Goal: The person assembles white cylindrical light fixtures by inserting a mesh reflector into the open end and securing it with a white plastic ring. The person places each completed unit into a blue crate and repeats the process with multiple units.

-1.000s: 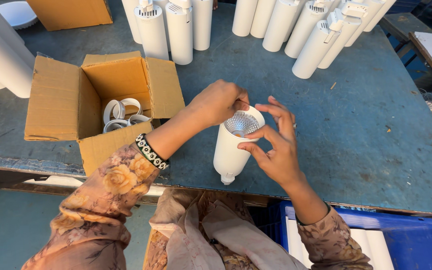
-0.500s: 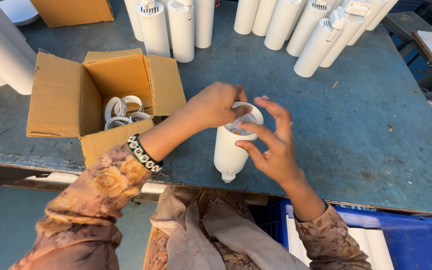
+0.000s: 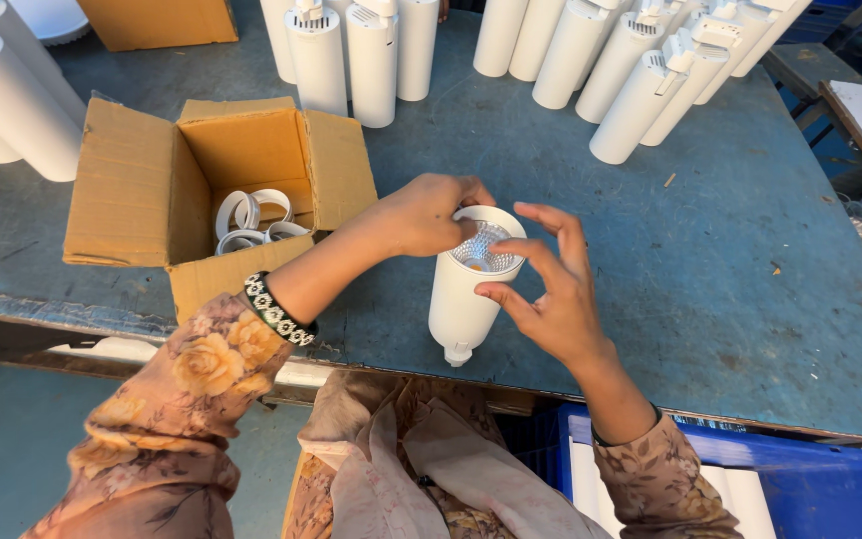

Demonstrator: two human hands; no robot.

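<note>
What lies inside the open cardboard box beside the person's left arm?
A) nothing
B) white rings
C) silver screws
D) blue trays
B: the open cardboard box on the table holds several white rings piled at its bottom, just beyond the left hand that grips the top of the white tube.

A worn blue-grey workbench [image 3: 730,299] carries everything. An open cardboard box [image 3: 142,190] sits at nine o'clock, white lamp tubes [image 3: 591,60] at twelve.
</note>
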